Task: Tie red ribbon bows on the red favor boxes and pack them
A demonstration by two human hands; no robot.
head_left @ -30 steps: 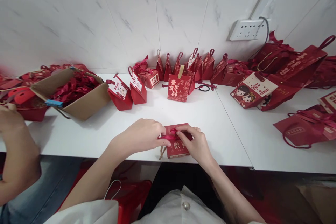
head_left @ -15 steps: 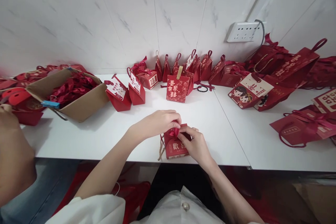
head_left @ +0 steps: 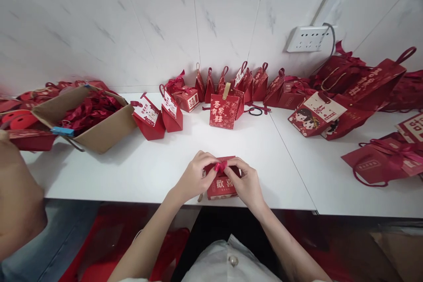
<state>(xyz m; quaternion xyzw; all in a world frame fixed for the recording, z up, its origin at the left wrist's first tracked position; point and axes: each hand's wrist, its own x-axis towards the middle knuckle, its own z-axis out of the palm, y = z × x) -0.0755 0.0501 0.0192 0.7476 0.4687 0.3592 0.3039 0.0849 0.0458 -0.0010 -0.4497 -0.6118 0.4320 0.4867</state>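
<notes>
A red gift box with light characters on its front rests near the table's front edge, right before me. On its top is a shiny red ribbon, bunched like a bow. My left hand pinches the ribbon from the left, thumb and fingers closed. From the right, my right hand pinches the other side of it, its thumb over the front of the box. Part of a twisted cord shows at the box's lower left. My fingers cover some of the box top.
A cardboard box of red ribbons stands left, beside two red boxes with white tags. Behind my hands stands a red box with a gold strap. Several others line the wall. More lie right. A co-worker's arm is at the left edge.
My left hand has come down and turned, now gripping the ribbon from the left. My right hand stays at the ribbon. The co-worker's hand has shifted slightly.
</notes>
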